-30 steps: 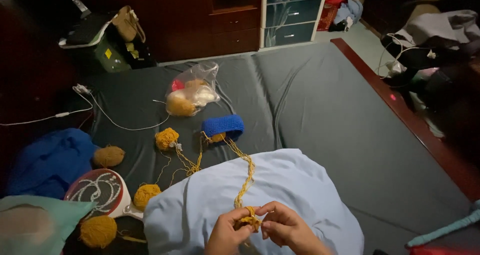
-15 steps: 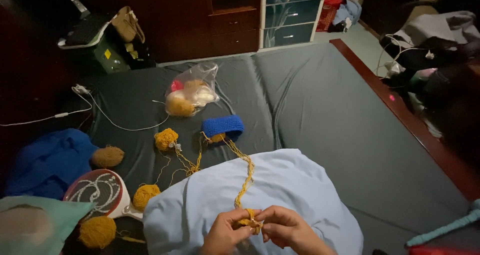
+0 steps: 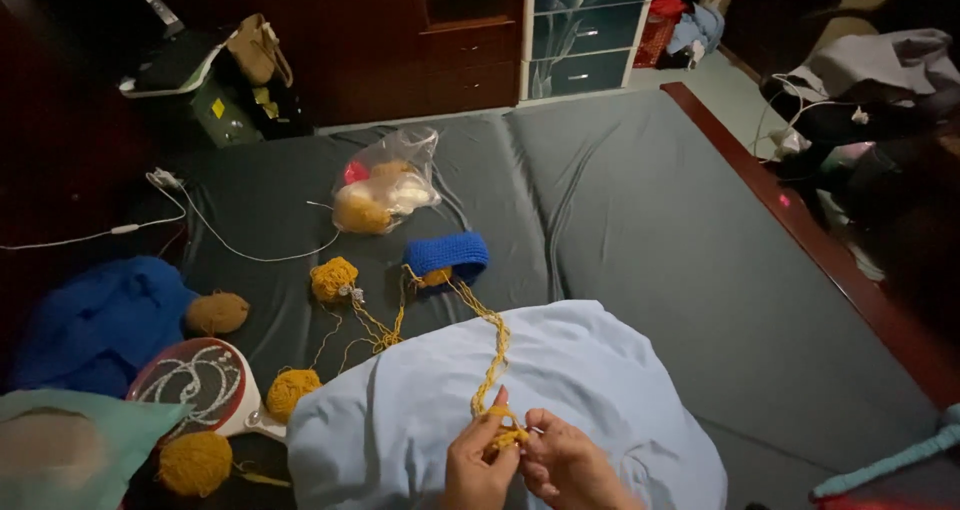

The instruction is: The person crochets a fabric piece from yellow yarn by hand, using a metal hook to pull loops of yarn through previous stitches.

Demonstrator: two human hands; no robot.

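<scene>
- Your left hand point(image 3: 478, 465) and right hand point(image 3: 566, 465) meet at the bottom centre, over the light blue pillow point(image 3: 500, 410) on your lap.
- Both hands are pinched on a small mustard crochet piece point(image 3: 503, 432); fingertips from the two hands are touching around it.
- A mustard yarn strand point(image 3: 492, 345) runs from that piece up across the pillow to the blue crocheted band point(image 3: 447, 256) on the bed point(image 3: 650, 220), just beyond the pillow.
- Left of the pillow: mustard yarn ball point(image 3: 334, 278), another point(image 3: 292, 392) at the pillow's edge, and a third point(image 3: 195, 462) further left, near a round racket-shaped swatter point(image 3: 195, 385).
- Beyond the blue band from the pillow: clear plastic bag point(image 3: 385, 185) holding yarn.
- Far left of the pillow: blue cloth heap point(image 3: 95, 320).
</scene>
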